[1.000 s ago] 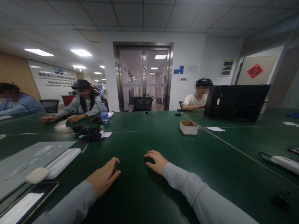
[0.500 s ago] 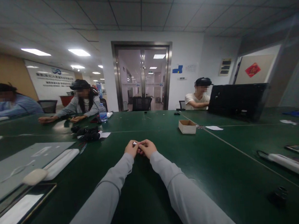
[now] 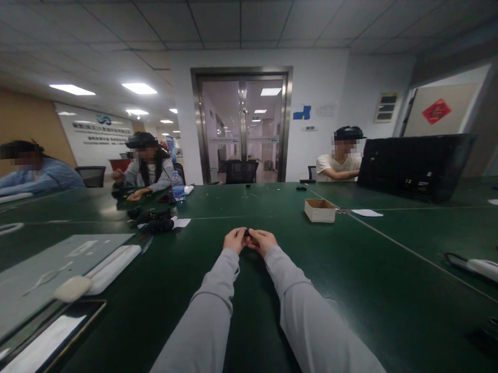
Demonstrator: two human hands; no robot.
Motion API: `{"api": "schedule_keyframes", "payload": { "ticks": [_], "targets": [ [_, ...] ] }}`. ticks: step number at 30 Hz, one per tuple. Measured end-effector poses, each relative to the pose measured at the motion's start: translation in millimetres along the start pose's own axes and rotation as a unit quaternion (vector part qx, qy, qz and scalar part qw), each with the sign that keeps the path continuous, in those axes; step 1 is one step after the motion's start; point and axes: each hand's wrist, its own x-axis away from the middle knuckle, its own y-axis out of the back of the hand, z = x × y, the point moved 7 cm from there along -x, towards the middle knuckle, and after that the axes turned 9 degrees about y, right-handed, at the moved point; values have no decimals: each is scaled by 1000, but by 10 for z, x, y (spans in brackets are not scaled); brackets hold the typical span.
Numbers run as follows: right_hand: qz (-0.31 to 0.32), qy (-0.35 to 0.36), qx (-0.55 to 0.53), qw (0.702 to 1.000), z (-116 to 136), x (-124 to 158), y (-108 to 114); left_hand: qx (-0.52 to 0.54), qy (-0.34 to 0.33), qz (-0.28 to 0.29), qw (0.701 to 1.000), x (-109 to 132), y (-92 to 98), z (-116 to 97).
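Note:
Over the middle of the green table [image 3: 187, 348], my left hand [image 3: 234, 241] and my right hand [image 3: 264, 242] meet with their fingertips close together. Between them is a small dark object [image 3: 247, 233], pinched by the fingers of both hands. Most of it is covered by the fingers, so its kind cannot be made out. Both hands are closed around it, thumbs toward me, and grey sleeves reach down to the wrists.
An open cardboard box [image 3: 320, 211] stands beyond my right hand. To the left lie black gear [image 3: 156, 221], a grey board [image 3: 104, 240], a white power strip [image 3: 114, 268] and a phone [image 3: 52, 347]. A water bottle [image 3: 177, 186], a monitor [image 3: 416, 168] and several people are across the table.
The view has turned slightly left, so the scene sits farther right. A shiny silver part showed at my left fingers before; now a dark object shows between both hands.

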Motion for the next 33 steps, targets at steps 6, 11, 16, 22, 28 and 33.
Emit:
{"api": "schedule_keyframes", "payload": {
  "ticks": [6, 11, 16, 22, 28, 33],
  "targets": [
    [32, 23, -1, 999, 12, 7, -2, -121, -28, 20, 992, 100, -14, -51],
    [19, 12, 9, 1000, -12, 5, 30, -163, -70, -10, 984, 122, 13, -97],
    [12, 9, -6, 1000, -7, 4, 39, -172, -140, 6, 975, 167, 11, -216],
    [0, 0, -19, 1000, -6, 9, 48, -149, -89, -4, 985, 156, 13, -173],
    [4, -8, -16, 1000, 4, 25, 45, -142, -61, -4, 988, 131, -2, -99],
    [-4, -17, -22, 1000, -7, 20, 62, -154, -78, 9, 985, 164, -12, -148]
  ]
}}
